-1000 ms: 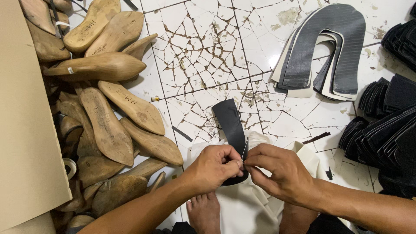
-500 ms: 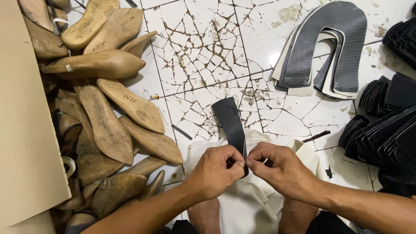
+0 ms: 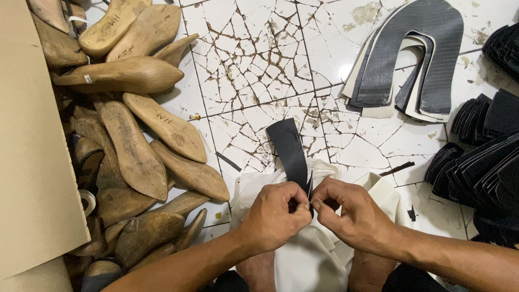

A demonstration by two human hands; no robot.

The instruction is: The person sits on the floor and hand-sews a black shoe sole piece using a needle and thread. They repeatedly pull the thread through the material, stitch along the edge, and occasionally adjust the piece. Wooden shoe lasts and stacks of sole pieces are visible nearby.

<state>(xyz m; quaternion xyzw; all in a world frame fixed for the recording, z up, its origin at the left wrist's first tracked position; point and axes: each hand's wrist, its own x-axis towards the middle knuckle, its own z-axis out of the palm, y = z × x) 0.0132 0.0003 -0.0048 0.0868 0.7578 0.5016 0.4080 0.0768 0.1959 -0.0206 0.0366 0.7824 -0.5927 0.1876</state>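
Beyond your fingertips spreads the cracked white tile floor (image 3: 259,48), glazed, chipped and veined with brown lines. Off to the left of your fingers a flat tan cardboard sheet (image 3: 32,162) leans over a heap of wooden shoe lasts (image 3: 135,157), smooth, foot-shaped and pale brown. Far up and right of your fingers lies a stack of U-shaped cut pieces (image 3: 411,59), dark grey over cream, and to the right of them sit bundles of black cut strips (image 3: 486,162), thin and fanned.

Under your hands a white cloth (image 3: 308,254) is draped over your lap, soft and creased.

Your left hand (image 3: 275,216) and right hand (image 3: 351,216) meet fingertip to fingertip, both pinched narrow on the near end of the black strip (image 3: 289,148). It is a thin, matte, flexible piece with rounded edges, and it rises from between your fingers and runs away over the tiles.

You seem to be working the strip's near edge, folding or splitting it; which one I cannot tell. The next move likely calls for a firm, even pinch on both sides so the thin edge does not slip or tear.
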